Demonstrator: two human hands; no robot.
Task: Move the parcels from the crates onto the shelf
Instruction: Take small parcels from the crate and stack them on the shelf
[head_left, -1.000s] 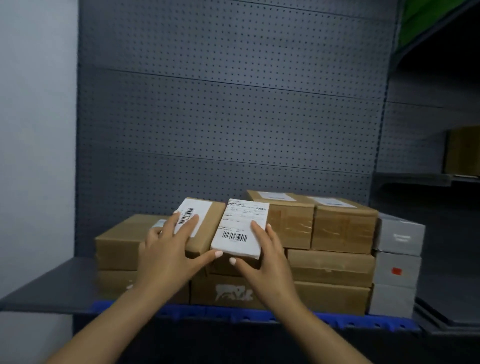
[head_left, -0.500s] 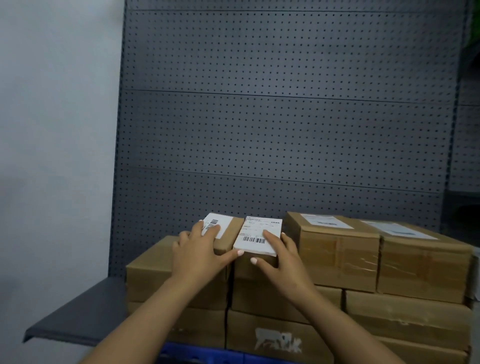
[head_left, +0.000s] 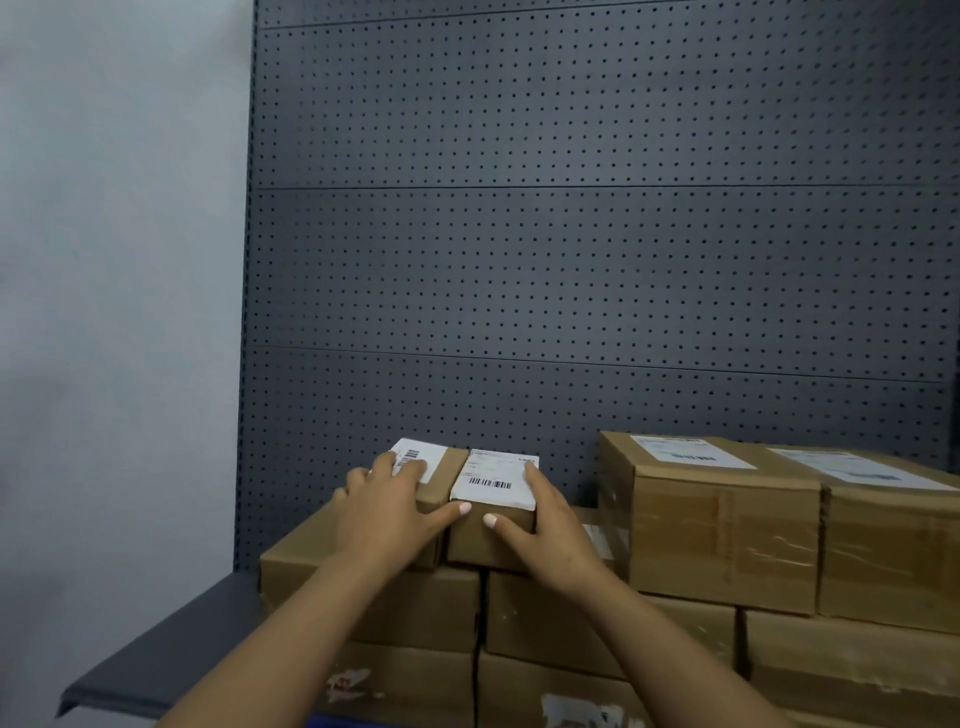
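Two small cardboard parcels with white barcode labels sit side by side on top of the stacked boxes on the grey shelf (head_left: 171, 654). My left hand (head_left: 387, 512) lies over the left parcel (head_left: 441, 470), fingers on its label. My right hand (head_left: 548, 530) grips the right parcel (head_left: 496, 486), fingers along its right edge and thumb on its front face. The two thumbs nearly meet at the seam between the parcels. No crates are in view.
Larger taped cardboard boxes (head_left: 722, 525) stand to the right, stacked higher, with more boxes (head_left: 608, 629) below. A dark pegboard panel (head_left: 571, 260) backs the shelf. A pale wall (head_left: 119, 260) is on the left, with a bare strip of shelf beside it.
Both hands have pushed the two small parcels farther back and set them flat on the stack. The view has moved closer and shifted left.
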